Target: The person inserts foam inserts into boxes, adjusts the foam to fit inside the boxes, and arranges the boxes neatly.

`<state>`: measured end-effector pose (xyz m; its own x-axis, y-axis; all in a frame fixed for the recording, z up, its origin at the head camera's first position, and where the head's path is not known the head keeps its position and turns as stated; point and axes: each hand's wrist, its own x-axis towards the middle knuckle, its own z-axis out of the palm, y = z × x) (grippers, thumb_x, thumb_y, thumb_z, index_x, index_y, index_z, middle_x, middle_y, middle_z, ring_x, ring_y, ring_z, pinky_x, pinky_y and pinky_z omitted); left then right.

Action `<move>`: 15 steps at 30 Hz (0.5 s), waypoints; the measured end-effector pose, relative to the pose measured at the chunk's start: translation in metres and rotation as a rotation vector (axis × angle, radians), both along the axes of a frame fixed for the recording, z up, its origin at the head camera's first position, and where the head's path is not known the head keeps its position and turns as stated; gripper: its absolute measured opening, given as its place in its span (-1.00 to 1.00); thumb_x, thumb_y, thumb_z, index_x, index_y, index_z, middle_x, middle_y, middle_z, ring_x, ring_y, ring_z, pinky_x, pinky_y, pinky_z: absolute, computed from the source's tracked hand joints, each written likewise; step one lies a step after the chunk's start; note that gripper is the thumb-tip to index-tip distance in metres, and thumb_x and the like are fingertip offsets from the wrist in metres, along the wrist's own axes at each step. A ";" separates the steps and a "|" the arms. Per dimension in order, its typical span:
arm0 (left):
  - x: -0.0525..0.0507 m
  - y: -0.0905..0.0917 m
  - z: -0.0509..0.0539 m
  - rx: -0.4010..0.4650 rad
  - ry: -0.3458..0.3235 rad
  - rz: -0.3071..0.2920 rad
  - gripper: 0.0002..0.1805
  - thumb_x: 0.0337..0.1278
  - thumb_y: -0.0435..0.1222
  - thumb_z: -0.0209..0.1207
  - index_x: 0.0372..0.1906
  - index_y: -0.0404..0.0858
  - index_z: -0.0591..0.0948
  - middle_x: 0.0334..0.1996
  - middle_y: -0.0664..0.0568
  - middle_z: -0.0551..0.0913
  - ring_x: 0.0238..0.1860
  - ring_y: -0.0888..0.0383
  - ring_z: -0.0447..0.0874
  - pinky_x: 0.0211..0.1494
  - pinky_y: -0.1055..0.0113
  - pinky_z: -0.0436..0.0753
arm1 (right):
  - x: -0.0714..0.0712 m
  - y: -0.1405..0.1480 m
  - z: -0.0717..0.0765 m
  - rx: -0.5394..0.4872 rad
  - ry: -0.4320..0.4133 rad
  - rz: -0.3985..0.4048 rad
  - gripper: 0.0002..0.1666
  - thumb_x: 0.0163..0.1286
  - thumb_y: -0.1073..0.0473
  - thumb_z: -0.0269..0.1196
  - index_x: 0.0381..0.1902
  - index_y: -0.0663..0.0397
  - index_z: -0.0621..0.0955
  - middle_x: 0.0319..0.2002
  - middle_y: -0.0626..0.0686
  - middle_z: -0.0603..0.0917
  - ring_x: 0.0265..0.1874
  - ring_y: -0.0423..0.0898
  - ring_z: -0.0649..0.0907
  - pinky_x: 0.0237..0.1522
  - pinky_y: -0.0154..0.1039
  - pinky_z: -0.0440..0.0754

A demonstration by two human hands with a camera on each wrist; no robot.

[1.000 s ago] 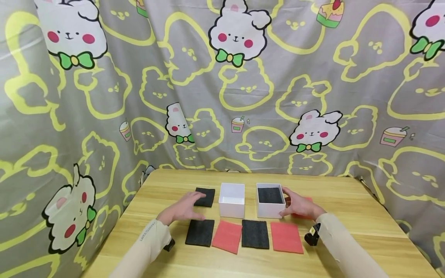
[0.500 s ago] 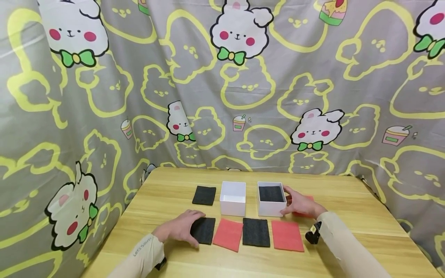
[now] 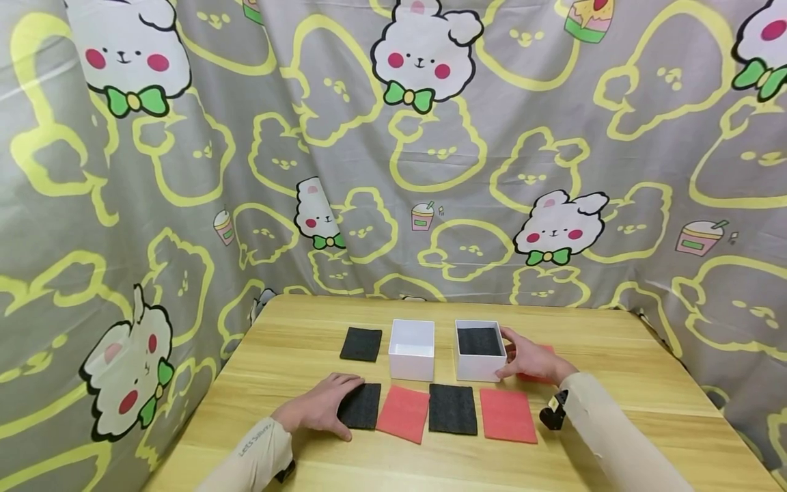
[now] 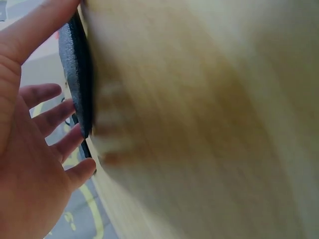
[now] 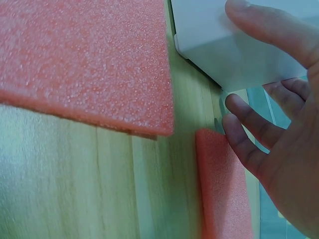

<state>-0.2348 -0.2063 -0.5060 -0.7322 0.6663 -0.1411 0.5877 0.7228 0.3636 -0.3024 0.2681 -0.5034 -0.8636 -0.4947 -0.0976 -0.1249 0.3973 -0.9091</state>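
My left hand (image 3: 320, 406) spans the left side of a black foam sheet (image 3: 364, 408), thumb at its near edge and fingers at its far edge. In the left wrist view the fingers are spread beside the sheet's edge (image 4: 79, 74); whether they touch it I cannot tell. My right hand (image 3: 532, 358) holds the right side of a white box (image 3: 479, 369), thumb on its front face and the other fingers around the side. Inside that box lies a black foam sheet (image 3: 479, 342). A second white box (image 3: 411, 367) stands to the left, with no sheet visible in it.
In the front row lie a red foam sheet (image 3: 402, 415), a black one (image 3: 452, 410) and another red one (image 3: 508, 417). Another black sheet (image 3: 361, 344) lies at the back left. A red sheet (image 3: 533, 374) is partly hidden behind my right hand. A patterned curtain (image 3: 443, 171) hangs behind the table.
My left hand has moved from the back-left black sheet toward me, to the left side of the front black sheet. The right hand stays on the box.
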 end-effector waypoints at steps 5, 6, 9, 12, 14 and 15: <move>-0.002 0.003 0.001 -0.007 0.013 0.003 0.08 -0.24 0.19 0.39 0.40 -0.22 0.24 0.31 -0.08 0.29 0.27 -0.09 0.22 0.23 -0.04 0.32 | 0.001 0.000 0.000 0.010 0.012 0.001 0.29 -0.03 0.27 0.51 0.48 0.13 -0.07 0.22 0.28 0.35 0.03 0.16 0.47 -0.04 -0.07 0.51; -0.002 0.004 0.001 -0.008 0.020 0.003 0.07 -0.24 0.18 0.39 0.40 -0.23 0.24 0.31 -0.09 0.30 0.27 -0.09 0.23 0.23 -0.04 0.32 | 0.001 -0.001 0.000 0.012 0.014 0.001 0.29 -0.03 0.27 0.51 0.47 0.13 -0.07 0.22 0.28 0.35 0.03 0.16 0.47 -0.03 -0.07 0.51; -0.003 0.006 0.002 -0.007 0.042 0.007 0.05 -0.23 0.15 0.40 0.38 -0.25 0.26 0.29 -0.10 0.32 0.24 -0.08 0.26 0.22 -0.01 0.34 | 0.001 -0.001 0.000 0.015 0.012 -0.004 0.29 -0.04 0.27 0.51 0.48 0.12 -0.06 0.21 0.27 0.36 0.02 0.15 0.47 -0.03 -0.07 0.51; -0.005 0.007 0.002 -0.005 0.078 0.025 0.04 -0.24 0.13 0.41 0.37 -0.28 0.28 0.24 -0.12 0.35 0.20 -0.06 0.31 0.20 0.03 0.38 | 0.001 -0.001 0.001 0.013 0.006 -0.010 0.29 -0.04 0.28 0.51 0.48 0.12 -0.06 0.21 0.27 0.36 0.01 0.14 0.48 -0.04 -0.08 0.51; -0.007 0.008 0.001 -0.002 0.097 0.048 0.04 -0.25 0.12 0.42 0.36 -0.29 0.29 0.20 -0.12 0.37 0.17 -0.04 0.34 0.17 0.05 0.40 | 0.001 -0.001 0.001 0.011 0.005 -0.010 0.29 -0.04 0.28 0.51 0.48 0.12 -0.07 0.21 0.27 0.36 0.01 0.14 0.48 -0.04 -0.07 0.52; -0.008 0.007 0.001 0.001 0.107 0.061 0.04 -0.26 0.11 0.42 0.36 -0.29 0.29 0.18 -0.12 0.37 0.15 -0.03 0.36 0.16 0.06 0.41 | 0.001 -0.001 0.001 0.009 0.005 -0.010 0.29 -0.04 0.28 0.51 0.48 0.13 -0.06 0.21 0.27 0.36 0.01 0.14 0.48 -0.04 -0.07 0.52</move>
